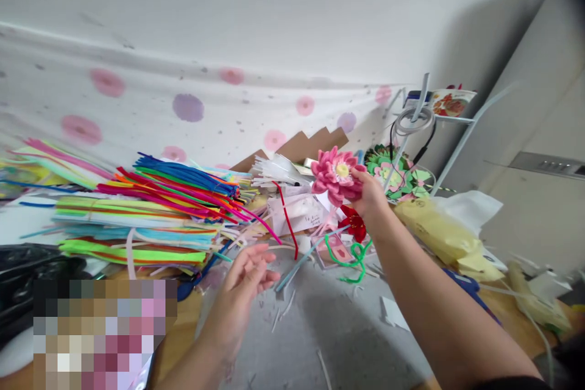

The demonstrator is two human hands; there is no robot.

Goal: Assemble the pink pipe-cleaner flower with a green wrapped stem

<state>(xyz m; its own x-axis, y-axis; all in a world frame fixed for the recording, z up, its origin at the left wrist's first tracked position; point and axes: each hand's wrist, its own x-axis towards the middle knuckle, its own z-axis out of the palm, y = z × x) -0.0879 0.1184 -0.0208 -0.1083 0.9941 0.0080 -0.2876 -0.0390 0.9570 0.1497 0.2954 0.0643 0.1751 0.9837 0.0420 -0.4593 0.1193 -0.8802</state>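
Observation:
My right hand (369,194) is closed on a pink pipe-cleaner flower (336,175) with a pale yellow centre, held up above the table. My left hand (249,274) hovers lower at the centre, palm turned up, fingers loosely spread and holding nothing. Just beyond its fingertips lie a pale blue strip (301,262) and a red pipe cleaner (287,219). A small red flower (354,222) and a curled green pipe cleaner (350,256) sit under my right wrist.
A big heap of coloured pipe cleaners (150,207) fills the left of the table. A green and pink paper flower (395,173) and a white wire rack (427,119) stand at the back right. Yellow and white bags (445,231) lie right. Scraps litter the grey mat (320,329).

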